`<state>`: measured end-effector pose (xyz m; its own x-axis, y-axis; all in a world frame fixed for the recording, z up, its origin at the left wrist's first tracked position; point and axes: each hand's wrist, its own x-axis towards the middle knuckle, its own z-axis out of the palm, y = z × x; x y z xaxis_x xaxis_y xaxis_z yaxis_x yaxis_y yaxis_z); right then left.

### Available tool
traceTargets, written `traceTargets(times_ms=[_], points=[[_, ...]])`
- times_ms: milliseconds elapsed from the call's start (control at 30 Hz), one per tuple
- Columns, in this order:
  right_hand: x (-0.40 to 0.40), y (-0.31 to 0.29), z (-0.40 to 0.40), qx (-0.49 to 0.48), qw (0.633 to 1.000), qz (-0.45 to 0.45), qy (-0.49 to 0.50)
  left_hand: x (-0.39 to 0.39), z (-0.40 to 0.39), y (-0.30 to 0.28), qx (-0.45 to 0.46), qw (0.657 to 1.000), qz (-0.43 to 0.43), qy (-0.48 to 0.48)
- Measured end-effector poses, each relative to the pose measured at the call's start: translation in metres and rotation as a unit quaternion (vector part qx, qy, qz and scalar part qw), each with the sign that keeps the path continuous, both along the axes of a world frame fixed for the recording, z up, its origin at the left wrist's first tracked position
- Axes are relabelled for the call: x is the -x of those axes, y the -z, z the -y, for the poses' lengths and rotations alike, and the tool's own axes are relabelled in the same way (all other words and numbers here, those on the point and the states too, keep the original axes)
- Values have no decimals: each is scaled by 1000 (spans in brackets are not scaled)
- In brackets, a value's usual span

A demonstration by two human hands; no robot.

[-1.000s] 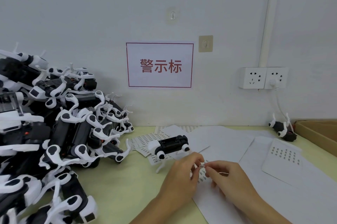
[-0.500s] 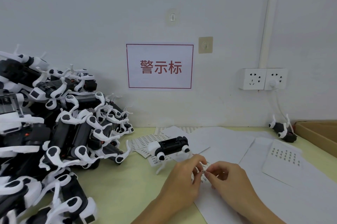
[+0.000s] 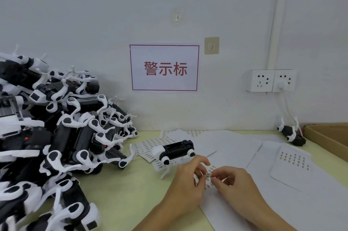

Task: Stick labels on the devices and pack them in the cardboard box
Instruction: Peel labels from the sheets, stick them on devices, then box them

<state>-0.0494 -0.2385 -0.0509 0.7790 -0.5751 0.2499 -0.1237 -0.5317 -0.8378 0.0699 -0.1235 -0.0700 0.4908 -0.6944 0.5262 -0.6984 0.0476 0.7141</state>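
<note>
My left hand (image 3: 185,183) and my right hand (image 3: 235,183) meet over a label sheet (image 3: 207,178) on the table. Between the fingertips of both hands is a small printed label (image 3: 208,174), lifted off the sheet. Just beyond my left hand a black-and-white device (image 3: 174,149) stands alone on loose label strips. A big heap of the same devices (image 3: 56,136) fills the left side. One more device (image 3: 291,133) lies on its back by the cardboard box (image 3: 327,136) at the right edge.
White backing sheets (image 3: 235,148) cover the table's middle and right; one sheet with rows of labels (image 3: 293,160) lies at the right. Wall sockets (image 3: 271,80) with a plugged cable and a red-framed sign (image 3: 164,68) are on the wall behind.
My fingers have shifted slightly on the sheet and the small label now stands up between the fingertips. The devices and sheets have not moved.
</note>
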Motion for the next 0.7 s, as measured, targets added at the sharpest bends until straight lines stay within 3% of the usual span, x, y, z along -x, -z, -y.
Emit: traceTargets(times_ms=[700], points=[[0, 1, -3, 18, 999, -3, 38, 0, 1, 4, -5, 999, 36, 11]])
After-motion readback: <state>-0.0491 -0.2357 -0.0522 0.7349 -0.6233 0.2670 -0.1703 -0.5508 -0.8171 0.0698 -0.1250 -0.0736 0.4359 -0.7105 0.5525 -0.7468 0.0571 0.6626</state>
